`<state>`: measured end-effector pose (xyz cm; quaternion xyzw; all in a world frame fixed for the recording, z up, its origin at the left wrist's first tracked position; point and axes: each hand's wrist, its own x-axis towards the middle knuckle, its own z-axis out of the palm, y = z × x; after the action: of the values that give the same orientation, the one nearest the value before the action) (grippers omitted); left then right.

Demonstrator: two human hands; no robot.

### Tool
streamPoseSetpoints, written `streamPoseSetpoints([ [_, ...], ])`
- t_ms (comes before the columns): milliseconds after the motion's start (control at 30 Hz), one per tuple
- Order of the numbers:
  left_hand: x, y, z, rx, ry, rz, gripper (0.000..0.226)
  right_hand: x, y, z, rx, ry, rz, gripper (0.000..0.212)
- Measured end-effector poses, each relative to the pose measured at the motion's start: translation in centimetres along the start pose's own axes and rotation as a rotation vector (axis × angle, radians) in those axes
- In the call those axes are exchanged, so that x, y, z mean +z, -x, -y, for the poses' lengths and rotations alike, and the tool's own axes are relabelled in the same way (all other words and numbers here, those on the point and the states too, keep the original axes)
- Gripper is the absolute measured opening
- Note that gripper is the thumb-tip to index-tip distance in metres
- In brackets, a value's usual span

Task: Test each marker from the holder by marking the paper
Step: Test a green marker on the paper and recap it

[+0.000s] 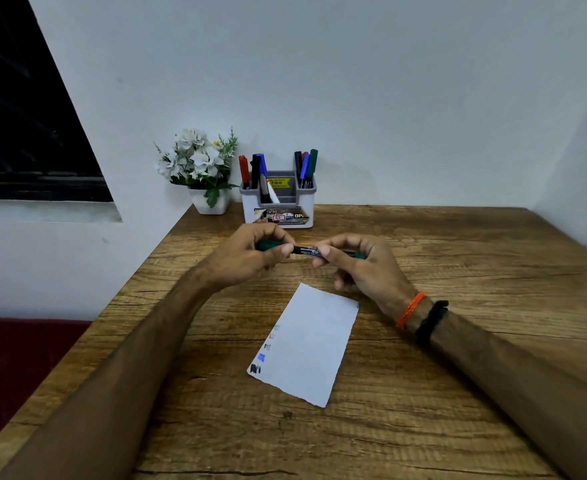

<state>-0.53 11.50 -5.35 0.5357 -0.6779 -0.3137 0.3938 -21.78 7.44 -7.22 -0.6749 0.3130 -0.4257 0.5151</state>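
Head view, mid-frame | left hand [250, 252] grips green cap end of marker [304, 251] | right hand [361, 263] pinches its barrel, held level above desk [458, 358] | paper [307, 344] lower centre, colour swatches on left edge | holder [278, 199] w/ markers at top centre, by wall

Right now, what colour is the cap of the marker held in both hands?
Green, on the marker; head view shows it.

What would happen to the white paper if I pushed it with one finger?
The paper is a single thin sheet lying flat on the wooden table, so it would probably slide easily. It looks very light; a puff of air might shift it. Lifted by one corner, it would likely droop, since its rough edge suggests ordinary thin paper.
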Motion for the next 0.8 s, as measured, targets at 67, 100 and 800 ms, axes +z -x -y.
streamPoseSetpoints([
  [67, 0.3, 0.0, 0.0, -0.007, -0.003, -0.002, 0.019, 0.0, -0.2, -0.2, -0.057, 0.033, 0.005, 0.012],
  [100, 0.4, 0.0, 0.0, -0.012, -0.003, -0.005, 0.018, -0.1, -0.3, -0.3, -0.078, 0.049, 0.007, 0.012],
  [800, 1.6, -0.3, -2.3, 0.018, 0.263, -0.383, 0.035, -0.2, -1.1, 1.0, -0.164, 0.174, 0.016, 0.014],
])
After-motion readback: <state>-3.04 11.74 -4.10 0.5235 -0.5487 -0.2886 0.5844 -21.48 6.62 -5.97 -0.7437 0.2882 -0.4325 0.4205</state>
